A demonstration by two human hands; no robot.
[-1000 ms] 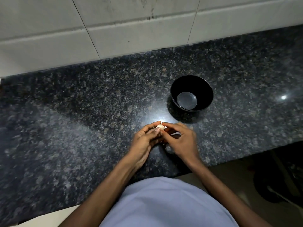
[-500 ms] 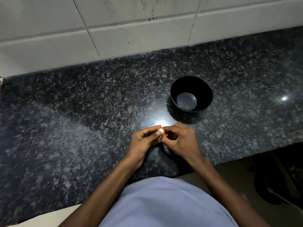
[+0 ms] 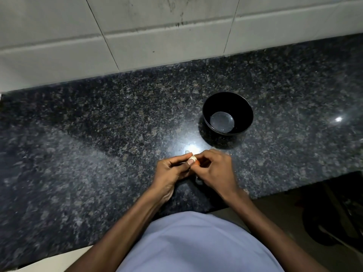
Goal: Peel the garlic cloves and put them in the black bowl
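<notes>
A person in a pale shirt (image 3: 196, 242) stands at a speckled dark granite counter (image 3: 88, 154), both hands meeting over its near edge. The left hand (image 3: 170, 170) pinches one small, pale garlic clove (image 3: 192, 158) between thumb and forefinger; the right hand (image 3: 217, 169) has its fingers curled in against the same clove from the other side. One black bowl (image 3: 227, 99) sits upright on the counter at about one o'clock from the hands, near but apart from them, with nothing between; only a sheen shows on its inner base. A small pale fragment (image 3: 187, 151) lies on the stone just beyond the fingertips, too small to identify. White wall tiles (image 3: 157, 36) rise at twelve o'clock behind the counter. Dim floor (image 3: 324, 222) shows at four o'clock.
</notes>
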